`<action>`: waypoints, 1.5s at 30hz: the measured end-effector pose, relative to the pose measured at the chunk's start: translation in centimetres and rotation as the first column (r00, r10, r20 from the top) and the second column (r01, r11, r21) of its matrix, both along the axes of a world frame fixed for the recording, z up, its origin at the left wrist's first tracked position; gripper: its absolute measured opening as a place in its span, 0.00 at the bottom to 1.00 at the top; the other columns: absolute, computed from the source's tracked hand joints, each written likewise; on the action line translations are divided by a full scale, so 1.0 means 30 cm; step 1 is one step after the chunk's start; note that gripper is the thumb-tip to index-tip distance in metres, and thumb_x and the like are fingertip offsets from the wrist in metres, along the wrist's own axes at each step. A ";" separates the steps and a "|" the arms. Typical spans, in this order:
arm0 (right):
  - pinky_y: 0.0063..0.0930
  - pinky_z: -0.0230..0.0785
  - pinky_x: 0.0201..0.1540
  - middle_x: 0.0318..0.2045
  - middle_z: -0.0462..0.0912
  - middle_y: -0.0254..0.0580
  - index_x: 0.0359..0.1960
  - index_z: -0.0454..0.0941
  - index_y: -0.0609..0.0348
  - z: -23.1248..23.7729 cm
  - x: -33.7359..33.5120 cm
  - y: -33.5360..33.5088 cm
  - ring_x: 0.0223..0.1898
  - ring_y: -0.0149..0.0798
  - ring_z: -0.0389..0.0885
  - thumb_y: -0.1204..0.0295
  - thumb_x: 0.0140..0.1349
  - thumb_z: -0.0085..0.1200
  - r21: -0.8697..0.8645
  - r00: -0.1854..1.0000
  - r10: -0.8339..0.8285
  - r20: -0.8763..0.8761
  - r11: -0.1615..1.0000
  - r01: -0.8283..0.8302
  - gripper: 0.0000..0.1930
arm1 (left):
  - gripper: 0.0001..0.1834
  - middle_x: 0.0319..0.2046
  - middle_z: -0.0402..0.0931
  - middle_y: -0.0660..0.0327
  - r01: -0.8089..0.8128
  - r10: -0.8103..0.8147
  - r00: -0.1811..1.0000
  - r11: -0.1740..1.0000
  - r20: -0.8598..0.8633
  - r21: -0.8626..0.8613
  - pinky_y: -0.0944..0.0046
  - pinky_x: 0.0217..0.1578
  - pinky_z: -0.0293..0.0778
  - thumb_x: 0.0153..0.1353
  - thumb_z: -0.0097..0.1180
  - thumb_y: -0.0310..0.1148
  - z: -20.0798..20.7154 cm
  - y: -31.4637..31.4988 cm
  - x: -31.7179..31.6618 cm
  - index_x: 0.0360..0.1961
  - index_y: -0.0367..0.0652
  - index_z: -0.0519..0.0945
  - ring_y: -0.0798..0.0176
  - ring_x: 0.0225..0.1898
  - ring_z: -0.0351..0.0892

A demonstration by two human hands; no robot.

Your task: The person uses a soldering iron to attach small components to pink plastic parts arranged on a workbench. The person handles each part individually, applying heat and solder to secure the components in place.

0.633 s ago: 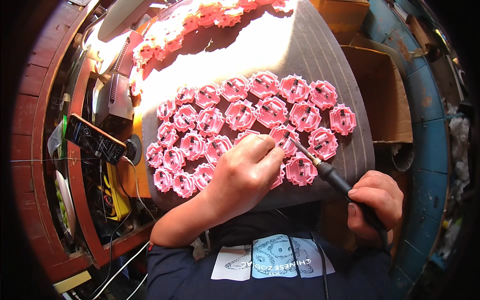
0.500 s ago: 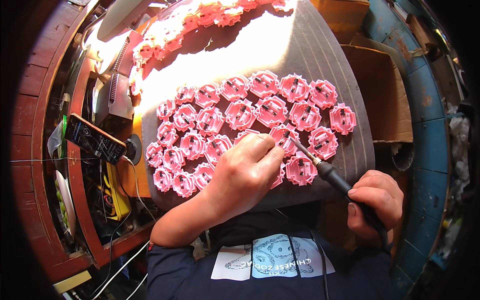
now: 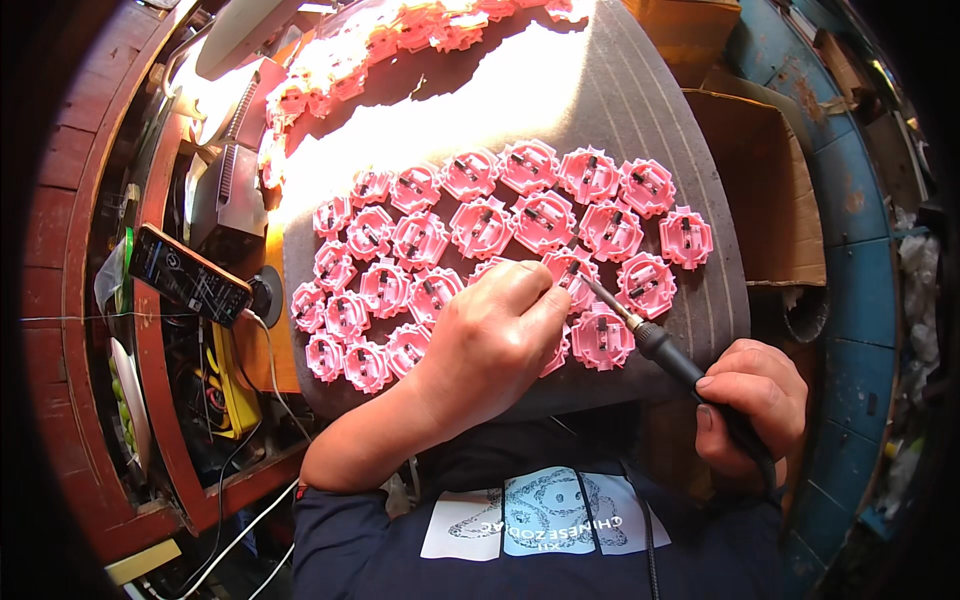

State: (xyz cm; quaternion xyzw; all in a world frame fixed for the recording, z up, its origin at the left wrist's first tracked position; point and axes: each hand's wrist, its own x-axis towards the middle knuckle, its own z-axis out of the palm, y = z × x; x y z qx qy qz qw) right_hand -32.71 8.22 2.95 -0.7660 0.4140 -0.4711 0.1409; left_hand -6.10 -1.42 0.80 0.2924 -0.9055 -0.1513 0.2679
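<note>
My right hand [image 3: 752,405] grips a soldering iron [image 3: 668,358] by its black handle. The iron's metal tip reaches up and left to a pink plastic housing [image 3: 570,278] with small black and metal parts inside. Close to that tip, my left hand [image 3: 497,335] is closed in a pinch over the housings. Its fingertips face away, so what they hold, if anything, is hidden. Several more pink housings [image 3: 545,222] lie open side up in rough rows on the grey board [image 3: 690,150]. My left hand covers part of the nearer rows.
More pink housings [image 3: 400,30] are heaped at the board's far edge in bright sunlight. A phone [image 3: 190,277] leans at the left, with a white cable. An open cardboard box [image 3: 760,190] stands at the right beside a blue panel [image 3: 850,250]. Cables hang at lower left.
Very little differs. My left hand has shifted slightly, and the soldering iron stays at the same housing.
</note>
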 end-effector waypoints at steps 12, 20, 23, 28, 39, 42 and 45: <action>0.35 0.73 0.25 0.24 0.82 0.44 0.40 0.83 0.60 0.015 0.011 -0.006 0.19 0.43 0.79 0.75 0.49 0.68 -0.020 1.000 -0.008 0.010 1.000 0.008 0.15 | 0.14 0.36 0.79 0.54 -0.081 0.080 0.991 0.997 -0.104 -0.006 0.56 0.35 0.83 0.53 0.69 0.14 0.006 0.021 0.032 0.40 0.36 0.83 0.50 0.36 0.84; 0.34 0.72 0.25 0.24 0.82 0.43 0.40 0.83 0.61 0.016 0.023 -0.016 0.19 0.42 0.80 0.73 0.54 0.69 0.002 0.999 0.040 -0.018 0.999 -0.040 0.13 | 0.12 0.37 0.77 0.54 -0.075 0.077 0.995 0.997 -0.062 0.025 0.55 0.36 0.82 0.55 0.69 0.16 -0.002 0.025 0.044 0.40 0.35 0.83 0.51 0.36 0.83; 0.34 0.72 0.25 0.25 0.82 0.43 0.40 0.83 0.60 0.018 0.026 -0.019 0.19 0.42 0.80 0.74 0.53 0.70 0.012 0.998 0.052 -0.027 0.999 -0.051 0.14 | 0.12 0.37 0.77 0.54 -0.074 0.076 0.996 0.997 -0.040 0.038 0.55 0.36 0.81 0.56 0.69 0.16 -0.005 0.025 0.046 0.40 0.35 0.83 0.50 0.37 0.83; 0.34 0.73 0.25 0.26 0.83 0.44 0.42 0.83 0.60 0.024 0.032 -0.026 0.20 0.43 0.80 0.75 0.51 0.70 0.041 0.996 0.079 -0.031 0.996 -0.078 0.15 | 0.12 0.37 0.77 0.54 -0.079 0.080 0.996 0.996 -0.042 0.033 0.55 0.36 0.81 0.55 0.68 0.16 -0.009 0.024 0.045 0.40 0.35 0.83 0.50 0.37 0.83; 0.35 0.73 0.26 0.26 0.83 0.43 0.40 0.83 0.59 0.030 0.036 -0.018 0.20 0.43 0.80 0.75 0.50 0.70 0.052 0.998 0.051 -0.037 0.997 -0.049 0.15 | 0.11 0.37 0.77 0.54 -0.077 0.079 0.996 0.997 -0.048 0.031 0.55 0.36 0.81 0.55 0.68 0.16 -0.015 0.021 0.040 0.40 0.35 0.83 0.51 0.37 0.84; 0.35 0.73 0.26 0.25 0.82 0.43 0.40 0.83 0.59 0.028 0.037 -0.019 0.20 0.43 0.80 0.75 0.50 0.70 0.048 0.998 0.049 -0.033 0.998 -0.047 0.15 | 0.12 0.37 0.77 0.53 -0.081 0.083 0.996 0.996 -0.041 0.037 0.55 0.37 0.82 0.55 0.68 0.16 -0.019 0.023 0.044 0.40 0.35 0.83 0.50 0.38 0.84; 0.35 0.73 0.26 0.25 0.82 0.43 0.40 0.83 0.59 0.027 0.035 -0.017 0.20 0.43 0.79 0.75 0.50 0.69 0.048 0.999 0.043 -0.028 0.998 -0.042 0.15 | 0.12 0.38 0.78 0.53 -0.077 0.078 0.996 0.996 -0.030 0.041 0.55 0.37 0.82 0.55 0.68 0.16 -0.019 0.018 0.039 0.40 0.35 0.83 0.50 0.38 0.84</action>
